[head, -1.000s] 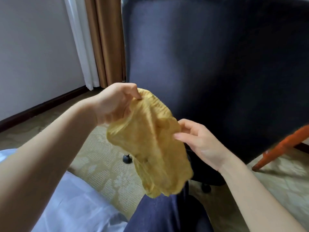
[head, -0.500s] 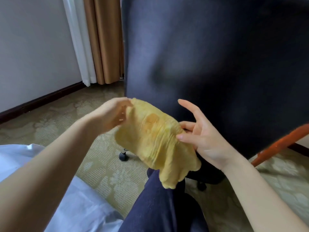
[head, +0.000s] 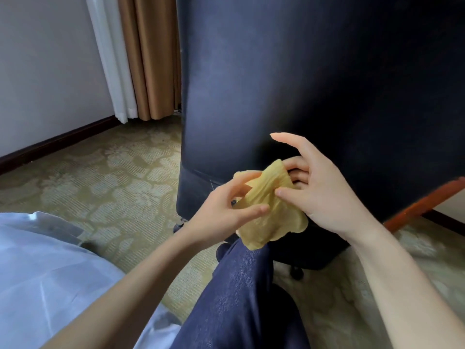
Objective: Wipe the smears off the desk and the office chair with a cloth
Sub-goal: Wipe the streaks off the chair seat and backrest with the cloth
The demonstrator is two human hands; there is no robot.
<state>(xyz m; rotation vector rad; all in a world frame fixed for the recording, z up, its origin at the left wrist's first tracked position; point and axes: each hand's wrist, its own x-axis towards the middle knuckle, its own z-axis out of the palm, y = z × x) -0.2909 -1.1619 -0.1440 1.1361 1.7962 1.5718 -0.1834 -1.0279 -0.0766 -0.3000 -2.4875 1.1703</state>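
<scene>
Holding the cloth (head: pixel 273 220) with both hands, the person keeps it in front of the low part of the chair (head: pixel 302 84) back. I cannot tell if the cloth touches the chair.

The left hand (head: pixel 219 210) pinches the left side of the cloth, with its thumb in front and its fingers curled over the top edge. The right hand (head: pixel 324 195) grips the right side. Its thumb (head: pixel 284 192) presses on the front and some fingers sit behind the cloth. Its first finger (head: pixel 284 139) sticks up and touches nothing.

A second ago the hands were farther apart and the cloth hung down long and loose between them. Now the left hand has come down and to the right, close to the right hand. The cloth is bunched into a smaller, wrinkled lump. It also sits lower against the chair back than before, and its bottom edge hangs just over the person's leg (head: pixel 241 298) in dark blue.

The chair stands on a carpet (head: pixel 113 177) with a pale flower pattern. A brown curtain (head: pixel 148 59) hangs behind it on the left. A white sheet (head: pixel 37 273) lies at the lower left. An orange wood bar (head: pixel 422 205) pokes out from behind the chair on the right.
</scene>
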